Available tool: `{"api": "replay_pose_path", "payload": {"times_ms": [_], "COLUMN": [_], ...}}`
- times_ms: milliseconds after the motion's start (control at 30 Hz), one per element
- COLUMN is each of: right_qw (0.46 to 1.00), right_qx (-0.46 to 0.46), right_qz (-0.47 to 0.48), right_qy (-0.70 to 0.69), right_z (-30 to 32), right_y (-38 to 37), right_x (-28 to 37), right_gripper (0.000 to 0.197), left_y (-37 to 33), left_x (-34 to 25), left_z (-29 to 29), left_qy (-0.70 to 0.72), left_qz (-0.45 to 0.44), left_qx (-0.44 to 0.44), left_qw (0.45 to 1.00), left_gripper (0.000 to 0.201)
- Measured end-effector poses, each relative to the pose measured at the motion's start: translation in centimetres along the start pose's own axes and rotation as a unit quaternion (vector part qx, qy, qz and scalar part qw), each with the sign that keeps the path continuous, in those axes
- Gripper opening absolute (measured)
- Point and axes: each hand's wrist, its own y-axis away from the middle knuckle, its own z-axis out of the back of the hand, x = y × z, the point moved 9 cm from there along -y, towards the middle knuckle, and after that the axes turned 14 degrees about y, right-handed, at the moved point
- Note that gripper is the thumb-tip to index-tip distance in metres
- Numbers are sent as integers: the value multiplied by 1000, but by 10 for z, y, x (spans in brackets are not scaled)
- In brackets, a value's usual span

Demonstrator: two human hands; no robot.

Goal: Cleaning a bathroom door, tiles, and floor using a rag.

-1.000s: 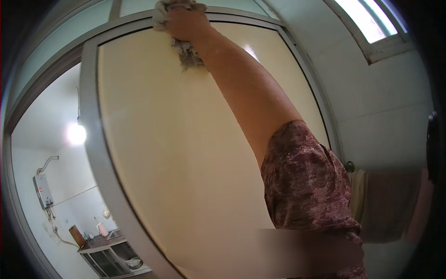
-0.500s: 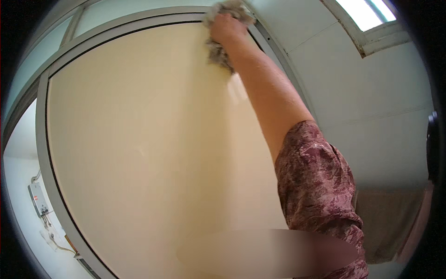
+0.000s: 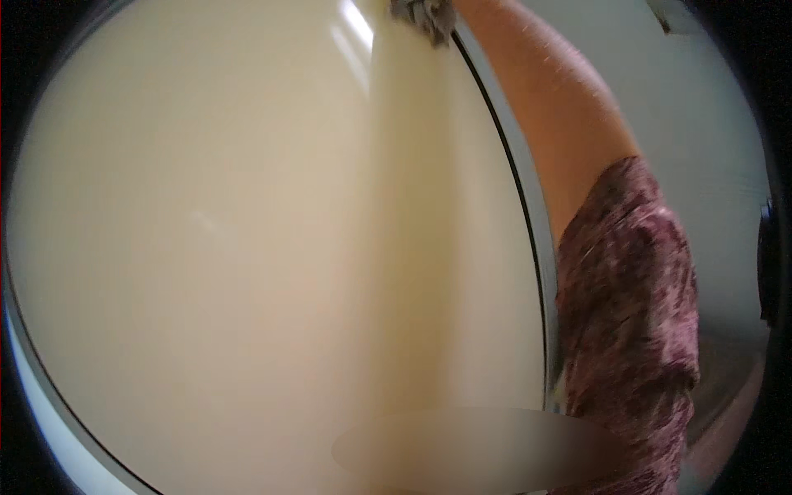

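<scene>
A crumpled grey-brown cloth (image 3: 425, 18) lies against the top of a large cream panel (image 3: 247, 247), just inside its right edge. My right forearm (image 3: 549, 78) reaches up along the panel's grey metal frame (image 3: 513, 140), bare below a mottled maroon sleeve (image 3: 631, 305). The upper picture edge cuts off my right hand; the half-second-old view has it closed around this cloth. A soft vertical shadow runs down the panel under the cloth, and bright reflections sit to the left of it. My left hand is out of sight.
Right of the frame rises a pale wall (image 3: 701, 157), with the corner of a window frame (image 3: 676, 18) at the top. A brown hanging cloth (image 3: 730, 371) shows dimly at lower right. A blurred oval covers part of the bottom.
The view has shifted, so the panel fills more of it and its top rail is gone. My right hand has passed beyond the upper edge; the cloth appears farther right.
</scene>
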Motion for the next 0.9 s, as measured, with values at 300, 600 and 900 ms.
{"api": "replay_pose_path", "payload": {"times_ms": [300, 600, 900], "right_qw": [994, 987, 985], "right_qx": [94, 76, 137], "right_qz": [-6, -14, -60], "right_qy": [50, 143, 81], "right_z": [-12, 33, 52], "right_y": [133, 291, 336], "right_x": [-54, -99, -77], "right_gripper": [57, 45, 47], "left_y": [6, -12, -12], "left_x": [-95, -95, -131], "left_z": [-50, -74, -74], "left_qy": [-14, -79, -39], "left_qz": [14, -60, -101], "left_qx": [-8, 89, 84], "left_qw": [1000, 991, 990], "left_gripper": [15, 25, 14]}}
